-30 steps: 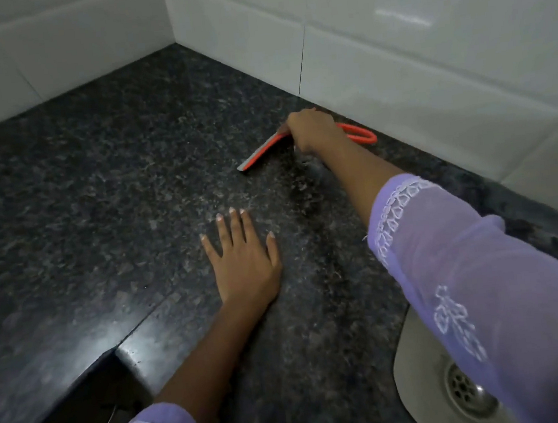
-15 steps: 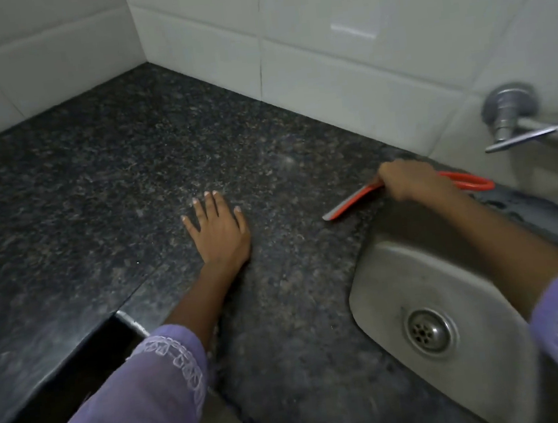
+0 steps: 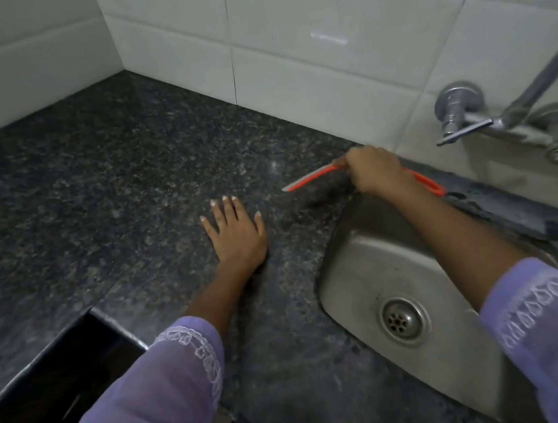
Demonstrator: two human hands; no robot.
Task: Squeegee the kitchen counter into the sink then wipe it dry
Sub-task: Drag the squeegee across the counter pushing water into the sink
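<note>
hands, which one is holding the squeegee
The right hand, by the sink, grips the orange squeegee; the left hand lies flat and empty on the counter.

Two hands [image 3: 307, 201], one squeegee [image 3: 308, 180], one sink [image 3: 363, 271], one tap [image 3: 502, 119].

orange squeegee [image 3: 308, 179] blade-down on dark speckled counter [image 3: 112, 180], beside steel sink [image 3: 356, 272].

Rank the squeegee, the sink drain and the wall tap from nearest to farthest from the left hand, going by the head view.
From the left hand, flat on the counter:
1. Squeegee, just up and to its right, held by the right hand.
2. Sink drain, lower right, in the basin.
3. Wall tap, far right on the tiles.
</note>
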